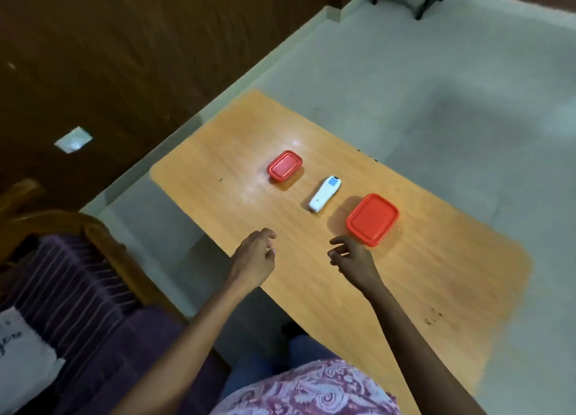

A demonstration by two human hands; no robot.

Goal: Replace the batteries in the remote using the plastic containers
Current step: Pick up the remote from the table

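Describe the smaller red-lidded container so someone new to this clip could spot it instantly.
Start at the orange wooden table. A white remote lies near its middle between two red-lidded containers. The smaller container sits on the remote's far left; unlike the larger container near the right hand, it is farther from both hands.

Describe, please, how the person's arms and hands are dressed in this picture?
Both forearms are bare to as far as the frame shows, with no sleeves in view. The left hand and right hand wear no gloves; no ring, watch or bracelet is visible. A pink floral-patterned garment covers the body below.

Head view, down onto table (311, 290)
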